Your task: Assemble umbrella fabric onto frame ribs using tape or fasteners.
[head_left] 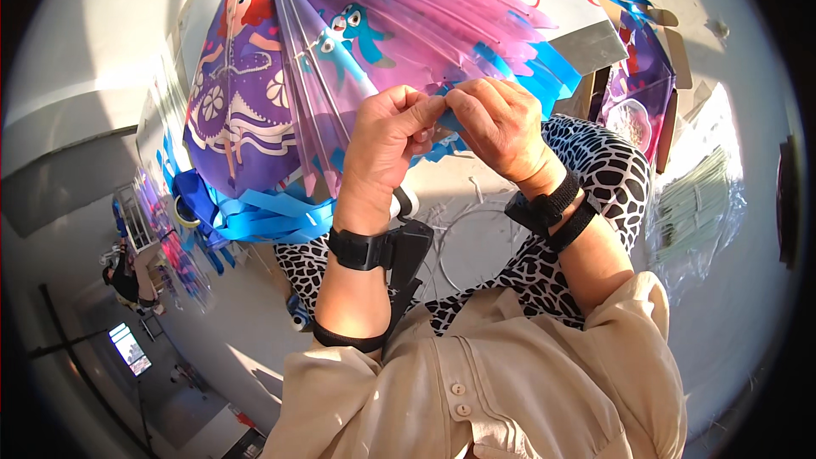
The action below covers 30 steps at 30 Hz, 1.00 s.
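A child's umbrella (246,98) with a purple and pink cartoon-printed canopy lies partly folded in front of me, its ribs showing between the panels. Along its near edge runs a bright blue border. My left hand (382,144) is closed, thumb and forefinger pinching at this border. Right beside it, my right hand (501,127) is closed too, its fingertips meeting the left ones on a small bit of blue cloth. What exactly lies between the fingertips is mostly hidden. Several loose blue straps (272,219) hang below the canopy on the left.
Behind the umbrella is a white board (586,42) with red lettering. An open carton (667,102) with more printed cloth stands at the right, near a clear plastic bag of thin rods (701,195). Thin white strands (463,246) lie between my knees. Another person (132,276) is far left.
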Tool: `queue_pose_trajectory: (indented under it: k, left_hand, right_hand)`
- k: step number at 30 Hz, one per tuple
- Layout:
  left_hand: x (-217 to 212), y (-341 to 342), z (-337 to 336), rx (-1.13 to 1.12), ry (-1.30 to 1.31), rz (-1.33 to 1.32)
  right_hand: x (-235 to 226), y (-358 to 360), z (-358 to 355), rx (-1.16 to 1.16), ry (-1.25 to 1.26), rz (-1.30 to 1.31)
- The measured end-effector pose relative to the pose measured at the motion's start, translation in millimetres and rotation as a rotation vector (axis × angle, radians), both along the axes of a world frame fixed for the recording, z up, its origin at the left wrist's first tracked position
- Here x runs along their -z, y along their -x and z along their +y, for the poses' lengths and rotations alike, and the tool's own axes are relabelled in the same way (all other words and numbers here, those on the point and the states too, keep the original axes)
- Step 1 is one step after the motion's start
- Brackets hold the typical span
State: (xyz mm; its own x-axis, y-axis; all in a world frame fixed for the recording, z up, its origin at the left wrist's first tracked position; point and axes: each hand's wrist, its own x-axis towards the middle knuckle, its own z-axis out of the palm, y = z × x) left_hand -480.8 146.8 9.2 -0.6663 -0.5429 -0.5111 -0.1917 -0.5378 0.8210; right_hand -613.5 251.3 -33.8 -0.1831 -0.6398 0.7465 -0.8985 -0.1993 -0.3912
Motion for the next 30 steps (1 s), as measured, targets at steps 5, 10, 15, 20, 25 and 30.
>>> queue_pose_trajectory:
  k: [5,10,15,20,25,30]
  left_hand:
    - [1.7,-4.4,-2.0,-0.026,-0.019,-0.014]
    - [1.7,-6.0,-14.1,0.103,0.338,-0.129]
    - [8.0,11.0,-31.7,0.191,0.543,-0.156]
    - [25.0,26.4,-38.7,0.205,0.823,-0.201]
    - [43.3,33.6,-43.0,0.208,0.956,-0.19]
    - [57.5,37.0,-46.4,0.183,0.92,-0.171]
  right_hand:
    - [3.3,-6.7,10.9,-0.079,-0.11,-0.262]
    - [-4.0,-14.3,19.4,-0.176,-0.305,-1.175]
    - [3.7,-15.9,8.0,0.016,-0.304,-1.205]
    - [10.6,-16.5,2.2,0.205,-0.43,-1.012]
    - [19.2,-13.6,-2.0,0.279,-0.466,-0.879]
    - [20.0,-12.9,-3.9,0.301,-0.486,-0.832]
